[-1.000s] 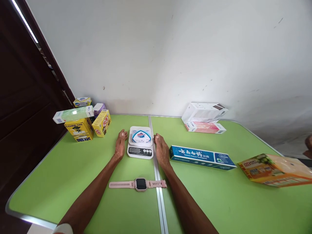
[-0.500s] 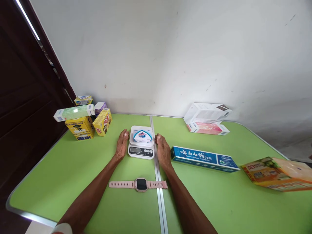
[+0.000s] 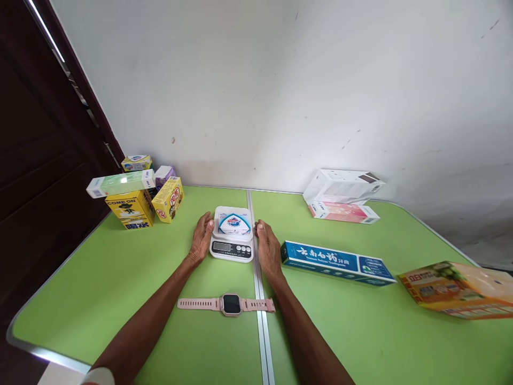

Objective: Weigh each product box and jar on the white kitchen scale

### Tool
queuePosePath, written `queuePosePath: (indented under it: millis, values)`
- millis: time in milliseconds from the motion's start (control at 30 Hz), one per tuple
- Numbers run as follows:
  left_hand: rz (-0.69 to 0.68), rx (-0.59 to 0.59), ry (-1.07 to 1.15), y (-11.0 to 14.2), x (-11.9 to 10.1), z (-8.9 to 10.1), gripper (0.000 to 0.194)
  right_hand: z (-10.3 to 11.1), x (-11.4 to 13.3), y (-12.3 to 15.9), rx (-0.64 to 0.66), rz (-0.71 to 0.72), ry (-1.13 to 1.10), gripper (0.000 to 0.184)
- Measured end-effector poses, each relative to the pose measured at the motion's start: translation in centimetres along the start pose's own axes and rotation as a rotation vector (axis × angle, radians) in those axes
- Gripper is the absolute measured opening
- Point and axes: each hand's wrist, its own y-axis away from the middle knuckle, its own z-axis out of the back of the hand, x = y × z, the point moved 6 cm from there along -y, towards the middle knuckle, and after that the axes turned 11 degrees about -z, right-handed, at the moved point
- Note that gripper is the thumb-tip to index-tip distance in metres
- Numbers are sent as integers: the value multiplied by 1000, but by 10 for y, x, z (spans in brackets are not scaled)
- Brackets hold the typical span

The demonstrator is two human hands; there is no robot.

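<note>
A white kitchen scale (image 3: 232, 251) lies on the green table, with a white and blue soap box (image 3: 234, 223) resting on its plate. Along the scale's left side is my left hand (image 3: 201, 239), on its edge with fingers extended and thumb up; it holds nothing. My right hand (image 3: 267, 247) stands likewise at the right side, open and free of any object. Whether the fingertips touch the scale I cannot tell. Nearer to me, a pink-strapped smartwatch (image 3: 231, 304) is laid out flat between my forearms. The scale's display shows no readable figure.
Right of my right hand lies a blue toothpaste box (image 3: 336, 262), then an orange package (image 3: 457, 289). At the back right are a white box (image 3: 342, 186) and a pink box (image 3: 343, 212). Several cartons, including a yellow box (image 3: 130, 210), are piled at the back left by the wall.
My left thumb has shifted slightly toward the scale. My right hand, the scale and the soap box keep their places; the view has moved a touch.
</note>
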Motion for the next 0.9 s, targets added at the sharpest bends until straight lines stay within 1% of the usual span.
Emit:
queuePosePath:
  millis: [167,267,400,500,567,667,767,900]
  values:
    - [2,48,19,2,-11,-1,95,1,2,3,23,6,-21,89]
    - [-38,94,3,1,-23,1,95,-1,3,6,55,17,-50,87]
    - [-159,191,-116,-5,-45,2,95,-3,5,8,92,82,-32,81]
    - [-212,285,-248,-12,-55,1,96,-4,5,6,91,132,30,76]
    - [-236,342,-315,-16,-59,-1,94,-4,6,6,91,179,75,73]
    - [-273,417,-380,-20,-62,-5,88,-7,10,7,102,288,141,71]
    - [-294,462,-413,-24,-63,-9,84,-8,16,9,109,376,199,70]
    - [-296,469,-403,-32,-62,-10,83,-7,22,9,137,385,242,72]
